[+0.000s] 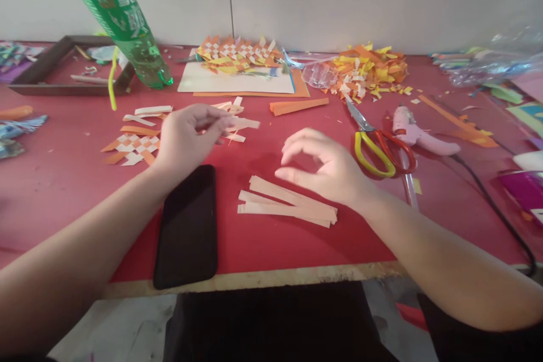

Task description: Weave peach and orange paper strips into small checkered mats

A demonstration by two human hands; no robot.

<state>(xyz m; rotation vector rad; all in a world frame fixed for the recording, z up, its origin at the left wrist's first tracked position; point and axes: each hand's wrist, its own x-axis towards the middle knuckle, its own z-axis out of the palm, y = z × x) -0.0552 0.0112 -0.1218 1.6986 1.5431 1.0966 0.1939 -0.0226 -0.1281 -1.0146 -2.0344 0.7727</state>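
Observation:
My left hand is closed, thumb against fingers, with a pale paper strip sticking out past the fingertips. Loose pale and orange strips lie on the table just behind it. Partly covered by this hand is an orange-and-white woven paper piece at its left. My right hand hovers with fingers curved and thumb apart, nothing between them. Below it lies a fanned bunch of pale paper strips. Scissors with yellow and red handles rest to its right.
A black phone lies near the front edge. Farther back are a green bottle, a dark frame, folded orange strips, a woven strip on white card and a scrap pile. A pink glue gun with a cable is right.

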